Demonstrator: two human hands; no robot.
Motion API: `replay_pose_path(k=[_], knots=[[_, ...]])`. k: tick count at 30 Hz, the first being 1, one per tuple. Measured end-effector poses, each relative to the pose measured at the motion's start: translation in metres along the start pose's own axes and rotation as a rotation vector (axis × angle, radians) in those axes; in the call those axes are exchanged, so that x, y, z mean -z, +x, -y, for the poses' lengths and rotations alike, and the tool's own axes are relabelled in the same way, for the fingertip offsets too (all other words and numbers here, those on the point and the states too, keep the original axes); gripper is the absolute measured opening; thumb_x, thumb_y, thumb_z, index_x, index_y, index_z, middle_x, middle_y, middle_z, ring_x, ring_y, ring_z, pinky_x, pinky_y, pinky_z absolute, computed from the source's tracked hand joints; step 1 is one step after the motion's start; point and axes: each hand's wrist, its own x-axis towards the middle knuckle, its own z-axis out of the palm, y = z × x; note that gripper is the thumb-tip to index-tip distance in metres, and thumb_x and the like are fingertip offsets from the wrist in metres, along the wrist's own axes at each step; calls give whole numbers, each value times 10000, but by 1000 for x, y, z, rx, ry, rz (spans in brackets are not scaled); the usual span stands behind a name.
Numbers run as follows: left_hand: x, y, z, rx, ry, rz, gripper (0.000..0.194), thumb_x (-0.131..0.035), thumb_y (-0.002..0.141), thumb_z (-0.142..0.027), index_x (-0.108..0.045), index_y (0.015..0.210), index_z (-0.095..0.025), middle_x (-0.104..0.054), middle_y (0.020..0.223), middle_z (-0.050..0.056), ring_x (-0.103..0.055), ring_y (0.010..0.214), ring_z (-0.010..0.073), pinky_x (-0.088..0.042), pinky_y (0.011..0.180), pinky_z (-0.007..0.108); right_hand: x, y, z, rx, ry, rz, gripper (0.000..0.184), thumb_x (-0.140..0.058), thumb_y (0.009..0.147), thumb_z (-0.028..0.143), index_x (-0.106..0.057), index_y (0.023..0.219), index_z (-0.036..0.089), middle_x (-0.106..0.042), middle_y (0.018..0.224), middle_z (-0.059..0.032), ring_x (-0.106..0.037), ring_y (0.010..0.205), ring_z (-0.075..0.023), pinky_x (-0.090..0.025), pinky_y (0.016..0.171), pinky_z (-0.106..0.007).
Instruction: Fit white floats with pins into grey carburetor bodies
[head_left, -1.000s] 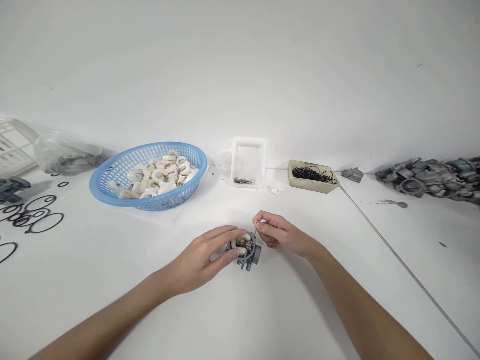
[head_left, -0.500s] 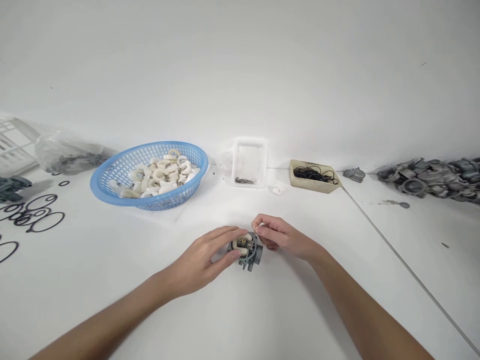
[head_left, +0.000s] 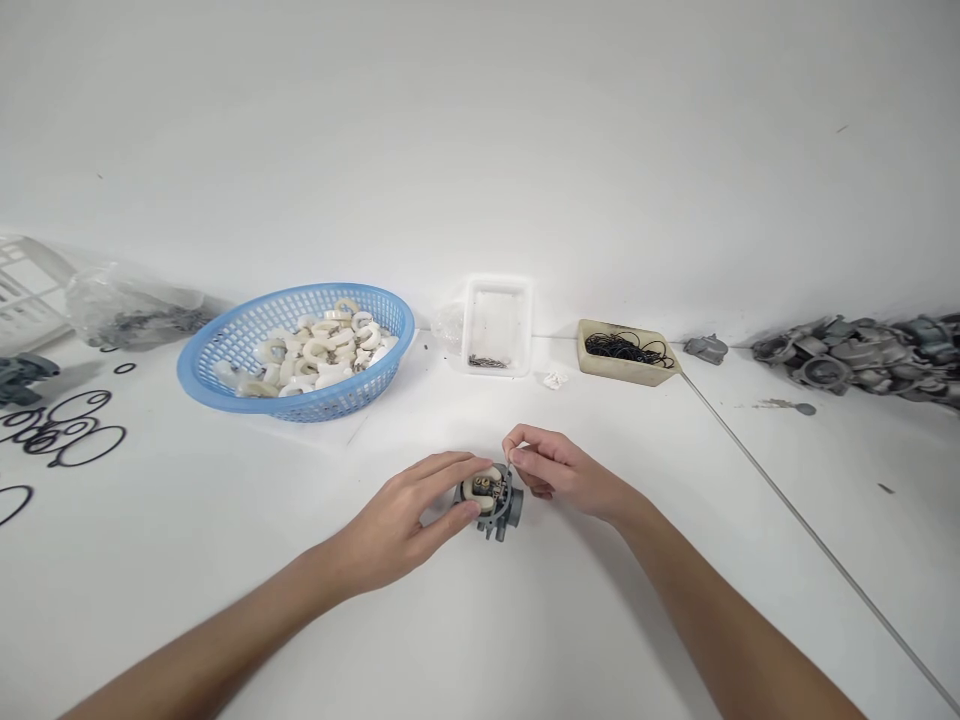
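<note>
A small grey carburetor body with a cream float on top rests on the white table near the middle. My left hand wraps round its left side, fingers curled on the float. My right hand sits just right of it, thumb and forefinger pinched on a thin metal pin that points down at the part's top edge.
A blue basket of cream floats stands at back left. Behind the hands are a white tray with small pins and a beige tray of black rings. Loose black O-rings lie at left; grey castings pile at right.
The right hand's pinched fingers dipped toward the part's top and came back a little. The left hand stayed on the part.
</note>
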Motion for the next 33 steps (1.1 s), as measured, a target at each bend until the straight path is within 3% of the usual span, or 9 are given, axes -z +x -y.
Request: replay_pose_path(k=[33], knots=[[-4, -1, 0, 9, 28, -39, 393, -555, 1101, -415, -571, 1483, -323, -649, 1468, 42, -619, 1348, 262, -545, 1135, 410, -2, -1, 4, 7, -53, -17, 309, -566, 1090, 498, -572, 950, 221, -345, 697, 67, -294, 608, -125, -263, 562, -276]])
